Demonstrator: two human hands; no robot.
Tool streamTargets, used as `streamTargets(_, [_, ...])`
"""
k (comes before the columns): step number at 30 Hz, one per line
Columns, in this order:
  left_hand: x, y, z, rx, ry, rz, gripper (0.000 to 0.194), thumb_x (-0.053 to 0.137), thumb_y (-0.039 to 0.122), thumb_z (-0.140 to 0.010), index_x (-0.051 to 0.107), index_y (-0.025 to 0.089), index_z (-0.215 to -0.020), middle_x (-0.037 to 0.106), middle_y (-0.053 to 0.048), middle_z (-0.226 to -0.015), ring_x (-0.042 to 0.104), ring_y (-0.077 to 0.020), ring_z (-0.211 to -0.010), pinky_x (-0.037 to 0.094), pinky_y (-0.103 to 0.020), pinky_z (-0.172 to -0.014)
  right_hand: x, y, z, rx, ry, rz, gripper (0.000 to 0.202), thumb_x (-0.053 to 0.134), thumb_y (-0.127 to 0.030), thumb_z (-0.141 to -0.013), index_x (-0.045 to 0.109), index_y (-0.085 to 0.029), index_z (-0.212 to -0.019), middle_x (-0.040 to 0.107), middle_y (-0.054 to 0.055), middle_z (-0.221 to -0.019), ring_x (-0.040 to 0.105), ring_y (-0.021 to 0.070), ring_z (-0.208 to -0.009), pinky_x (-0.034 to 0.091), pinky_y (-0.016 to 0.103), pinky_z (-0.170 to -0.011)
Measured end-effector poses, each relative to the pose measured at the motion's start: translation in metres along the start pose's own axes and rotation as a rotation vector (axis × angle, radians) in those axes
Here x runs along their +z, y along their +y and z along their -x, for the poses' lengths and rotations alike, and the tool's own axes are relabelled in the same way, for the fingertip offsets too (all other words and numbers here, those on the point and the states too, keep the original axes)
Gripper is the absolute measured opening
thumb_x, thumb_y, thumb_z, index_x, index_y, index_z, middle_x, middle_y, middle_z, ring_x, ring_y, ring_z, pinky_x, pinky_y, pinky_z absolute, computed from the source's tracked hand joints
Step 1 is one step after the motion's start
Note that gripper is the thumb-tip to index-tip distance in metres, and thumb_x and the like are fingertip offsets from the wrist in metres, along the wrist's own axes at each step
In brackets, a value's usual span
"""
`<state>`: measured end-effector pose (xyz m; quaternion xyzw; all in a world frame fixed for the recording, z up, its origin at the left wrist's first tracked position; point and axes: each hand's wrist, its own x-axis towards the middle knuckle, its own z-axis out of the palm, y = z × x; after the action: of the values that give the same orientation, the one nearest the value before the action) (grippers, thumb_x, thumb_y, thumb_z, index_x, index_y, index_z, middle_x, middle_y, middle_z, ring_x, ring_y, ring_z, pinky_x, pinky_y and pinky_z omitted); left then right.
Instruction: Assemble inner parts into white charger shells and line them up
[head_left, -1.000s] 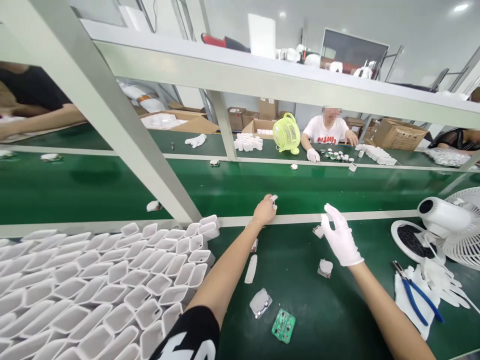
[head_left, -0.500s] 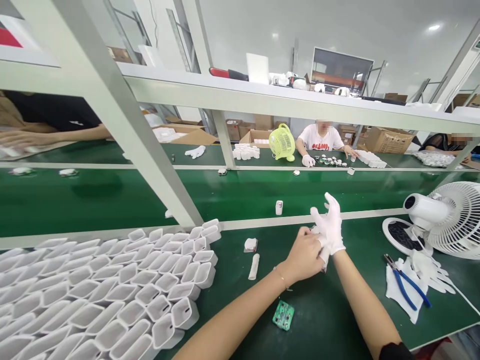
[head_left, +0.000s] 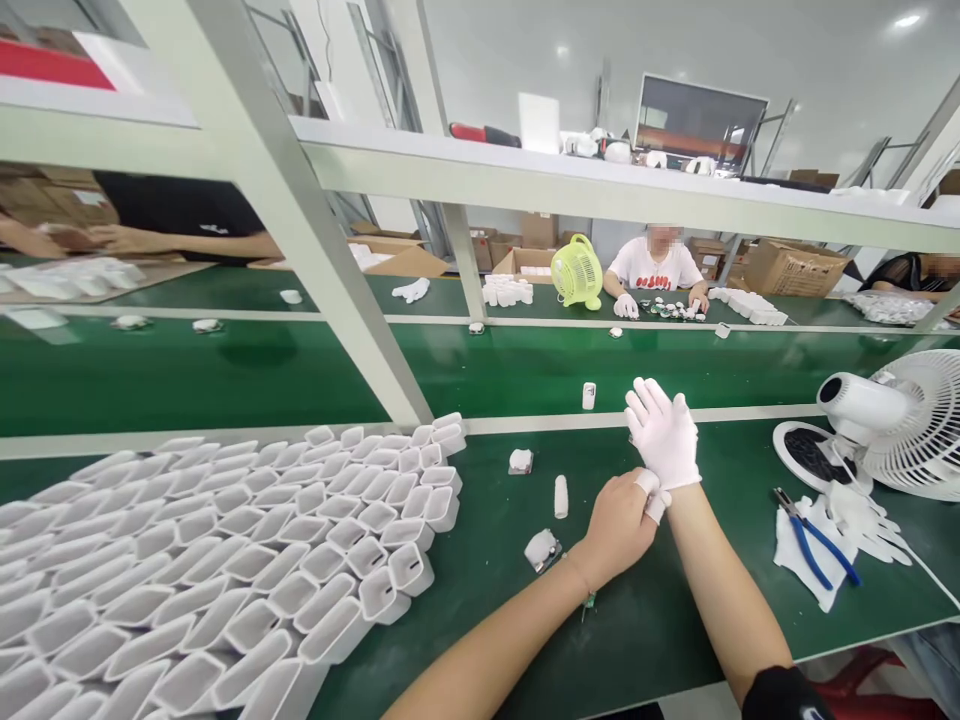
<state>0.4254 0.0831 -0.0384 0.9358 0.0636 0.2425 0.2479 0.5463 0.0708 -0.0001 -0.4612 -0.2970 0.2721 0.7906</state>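
Note:
My right hand (head_left: pixel 663 436) wears a white glove and is raised, its fingers stretched upward. My left hand (head_left: pixel 619 525) is bare except for white coverings on the thumb and a fingertip. Its fingers are pinched at the cuff of the white glove (head_left: pixel 681 474), by my right wrist. To the left lie a rolled white tube-like piece (head_left: pixel 561 497) and two small parts with white tops, one farther away (head_left: pixel 520 461) and one beside my left forearm (head_left: pixel 542 549). Only an edge of a green circuit board (head_left: pixel 589 602) shows past my left wrist.
Rows of white open housings (head_left: pixel 300 540) fill the left side. Blue-handled pliers (head_left: pixel 814 545) lie on a cloth at right, near spare gloves (head_left: pixel 862 525) and a white fan (head_left: pixel 911 425). A white housing (head_left: pixel 589 396) rests on the green belt (head_left: pixel 510 375). Co-workers sit across.
My left fingers have moved from the gloved palm to the cuff. My right hand has turned, its fingers straighter. The view has shifted; my left arm now covers most of the circuit board.

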Motion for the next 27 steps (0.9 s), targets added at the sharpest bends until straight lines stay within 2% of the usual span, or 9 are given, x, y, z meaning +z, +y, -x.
streamTargets(3, [0.008,0.008,0.013,0.239,-0.152,-0.072,0.015,0.044,0.021,-0.085,0.052,0.016,-0.074,0.059,-0.005,-0.078,0.053,-0.0172,-0.074,0.036,-0.031,-0.072,-0.016,0.007,0.005,-0.024,0.015,0.087,0.068,0.013,-0.059,-0.093,0.035,-0.017,-0.141,0.033,0.011,-0.146,0.047,0.0226,-0.125,0.041,0.041,-0.101])
streamTargets(6, [0.0,0.007,0.029,0.351,-0.242,-0.153,0.021,0.046,0.03,-0.087,0.054,0.016,-0.074,0.058,-0.003,-0.076,0.053,-0.0159,-0.07,0.035,-0.031,-0.07,-0.049,0.02,0.002,-0.127,0.196,0.552,0.065,0.017,-0.059,-0.093,0.039,-0.018,-0.138,0.038,0.01,-0.143,0.05,0.0202,-0.122,0.041,0.038,-0.101])
streamTargets(9, [-0.022,-0.012,0.035,0.087,-0.193,-0.152,0.025,0.04,0.034,-0.092,0.058,0.018,-0.084,0.059,-0.003,-0.083,0.056,-0.0168,-0.075,0.037,-0.03,-0.07,-0.088,0.034,-0.004,-0.07,0.218,0.754,0.062,0.036,-0.061,-0.087,0.05,-0.017,-0.129,0.047,0.011,-0.136,0.046,0.0234,-0.124,0.036,0.041,-0.104])
streamTargets(12, [-0.037,-0.039,0.022,-0.185,-0.129,-0.218,0.027,0.036,0.026,-0.092,0.06,0.017,-0.102,0.059,-0.008,-0.1,0.057,-0.0222,-0.089,0.04,-0.034,-0.077,-0.108,0.049,-0.006,-0.023,0.161,0.914,0.058,0.052,-0.059,-0.079,0.06,-0.016,-0.117,0.057,0.012,-0.124,0.051,0.0256,-0.117,0.035,0.044,-0.103])
streamTargets(14, [-0.032,-0.051,0.005,-0.236,-0.151,-0.249,0.028,0.04,0.028,-0.09,0.06,0.013,-0.102,0.059,-0.013,-0.101,0.058,-0.0268,-0.09,0.041,-0.038,-0.076,-0.109,0.059,-0.005,-0.034,0.134,1.016,0.055,0.055,-0.058,-0.077,0.062,-0.017,-0.114,0.058,0.01,-0.122,0.051,0.026,-0.115,0.033,0.045,-0.104])
streamTargets(16, [-0.016,-0.053,-0.013,-0.247,-0.203,-0.259,0.023,0.049,0.028,-0.086,0.062,0.011,-0.092,0.061,-0.014,-0.094,0.06,-0.0286,-0.087,0.042,-0.038,-0.073,-0.106,0.066,-0.004,-0.064,0.12,1.101,0.052,0.054,-0.057,-0.079,0.063,-0.019,-0.113,0.058,0.008,-0.121,0.048,0.026,-0.117,0.031,0.046,-0.105])
streamTargets(21, [0.021,-0.034,-0.046,-0.279,-0.29,-0.262,0.009,0.057,0.021,-0.083,0.062,0.013,-0.086,0.063,-0.006,-0.084,0.061,-0.0175,-0.08,0.046,-0.032,-0.073,-0.105,0.069,0.002,-0.127,0.12,1.221,0.049,0.033,-0.051,-0.09,0.059,-0.02,-0.118,0.057,0.006,-0.122,0.046,0.0212,-0.118,0.031,0.041,-0.105])
streamTargets(24, [0.014,-0.032,-0.048,-0.3,-0.278,-0.254,0.015,0.054,0.025,-0.088,0.063,0.013,-0.087,0.064,-0.005,-0.085,0.061,-0.0154,-0.081,0.046,-0.032,-0.077,-0.11,0.068,0.004,-0.117,0.118,1.277,0.05,0.035,-0.051,-0.089,0.058,-0.019,-0.12,0.056,0.008,-0.123,0.047,0.0233,-0.117,0.033,0.042,-0.104])
streamTargets(27, [-0.02,-0.053,-0.035,-0.4,-0.221,-0.293,0.021,0.049,0.027,-0.088,0.064,0.012,-0.09,0.066,-0.01,-0.089,0.063,-0.0198,-0.083,0.046,-0.035,-0.077,-0.111,0.07,0.0,-0.102,0.117,1.328,0.05,0.045,-0.052,-0.084,0.058,-0.019,-0.119,0.057,0.008,-0.122,0.045,0.0264,-0.116,0.034,0.044,-0.101])
